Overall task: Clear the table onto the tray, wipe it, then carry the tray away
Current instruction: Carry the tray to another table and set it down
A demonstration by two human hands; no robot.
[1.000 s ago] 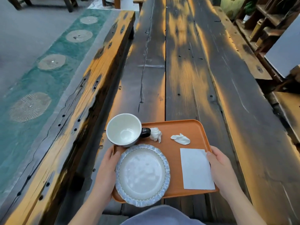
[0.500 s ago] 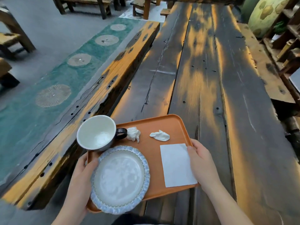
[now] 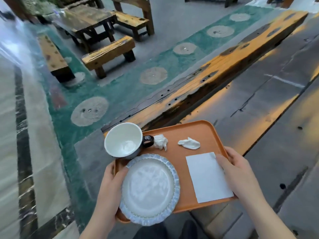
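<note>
Both hands grip an orange tray (image 3: 198, 133) by its short ends: left hand (image 3: 110, 192) curled round the left edge, right hand (image 3: 240, 176) round the right, thumb on a flat white napkin (image 3: 207, 178). On it sit a white cup (image 3: 123, 140), a blue-rimmed plate (image 3: 149, 188) and two crumpled tissues (image 3: 189, 144), beside the dark wooden table (image 3: 267, 100)

Orange tray (image 3: 198, 133) is loaded: empty white cup (image 3: 122, 139) at its far-left corner, blue-rimmed plate (image 3: 149, 189) near-left, two crumpled tissues (image 3: 160, 141) along the far edge, flat napkin (image 3: 208, 176) on the right.
</note>
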